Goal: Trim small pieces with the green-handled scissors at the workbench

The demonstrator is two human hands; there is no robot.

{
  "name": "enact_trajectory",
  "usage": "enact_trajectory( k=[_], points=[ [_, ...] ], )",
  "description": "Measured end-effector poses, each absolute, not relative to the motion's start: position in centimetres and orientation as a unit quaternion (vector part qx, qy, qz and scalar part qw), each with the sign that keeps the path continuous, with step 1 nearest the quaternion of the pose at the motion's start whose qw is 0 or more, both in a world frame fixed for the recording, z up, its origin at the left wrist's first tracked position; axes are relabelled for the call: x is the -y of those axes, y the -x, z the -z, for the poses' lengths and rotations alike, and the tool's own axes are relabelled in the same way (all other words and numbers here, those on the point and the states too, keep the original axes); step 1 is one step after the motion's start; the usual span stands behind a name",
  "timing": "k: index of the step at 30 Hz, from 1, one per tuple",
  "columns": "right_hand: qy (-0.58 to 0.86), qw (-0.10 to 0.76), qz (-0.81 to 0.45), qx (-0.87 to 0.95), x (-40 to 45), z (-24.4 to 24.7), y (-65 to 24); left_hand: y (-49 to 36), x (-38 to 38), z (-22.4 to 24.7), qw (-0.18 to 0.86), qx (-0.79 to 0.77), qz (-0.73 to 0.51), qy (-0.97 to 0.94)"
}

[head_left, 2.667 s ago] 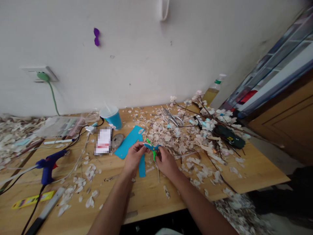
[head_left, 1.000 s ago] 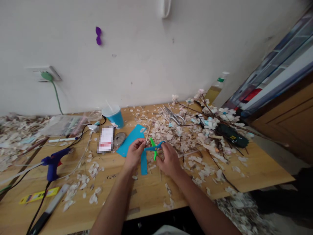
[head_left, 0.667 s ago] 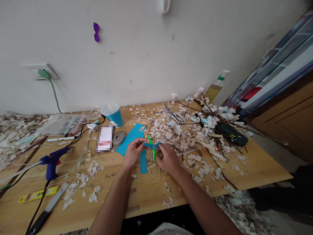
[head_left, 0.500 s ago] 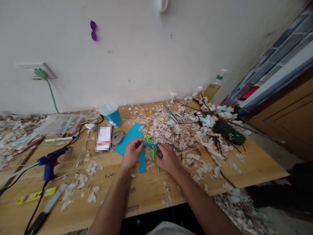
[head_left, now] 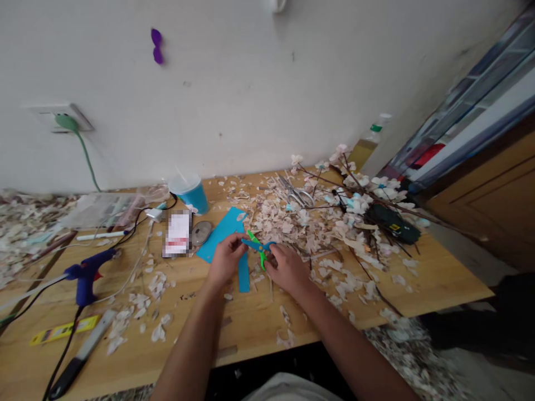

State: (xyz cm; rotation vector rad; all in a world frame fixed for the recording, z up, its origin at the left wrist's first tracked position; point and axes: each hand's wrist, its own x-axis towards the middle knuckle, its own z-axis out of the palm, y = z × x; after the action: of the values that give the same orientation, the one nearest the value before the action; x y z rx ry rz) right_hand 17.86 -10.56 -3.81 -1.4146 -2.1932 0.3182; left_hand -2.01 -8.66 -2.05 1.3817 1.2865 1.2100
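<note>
My right hand (head_left: 288,270) is closed on the handles of a small pair of blue and green scissors (head_left: 261,247), whose blades stand apart in an X. The fingers of my left hand (head_left: 228,256) are pinched together beside the tip of the blue blade. Whatever they hold is too small or hidden to make out. Beneath both hands lies blue paper (head_left: 223,234), with a narrow strip of it reaching toward the front edge. A heap of pale dried petals (head_left: 284,220) spreads just behind my right hand.
Metal scissors (head_left: 296,192) rest on the petal heap. Flowered branches (head_left: 359,195) and a bottle (head_left: 368,142) stand at the right. On the left are a blue cup (head_left: 192,195), a tape roll (head_left: 202,233), a glue gun (head_left: 90,273) and a long-bladed knife (head_left: 83,353).
The blue and green scissors have shifted very slightly in my right hand, and their blades sit at a slightly different angle. Otherwise only the camera view has moved a little.
</note>
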Motion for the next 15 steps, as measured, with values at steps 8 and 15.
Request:
enact_trajectory(
  k=[8,15],
  points=[
    [0.544,0.224,-0.087,0.804,10.70,4.10,-17.73,1.74,8.55,2.03,0.449,-0.514,-0.485,-0.546],
    [0.566,0.217,-0.091,0.790,10.65,4.54,-17.67,1.25,8.44,1.47,0.478,-0.505,-0.493,-0.522]
  ],
)
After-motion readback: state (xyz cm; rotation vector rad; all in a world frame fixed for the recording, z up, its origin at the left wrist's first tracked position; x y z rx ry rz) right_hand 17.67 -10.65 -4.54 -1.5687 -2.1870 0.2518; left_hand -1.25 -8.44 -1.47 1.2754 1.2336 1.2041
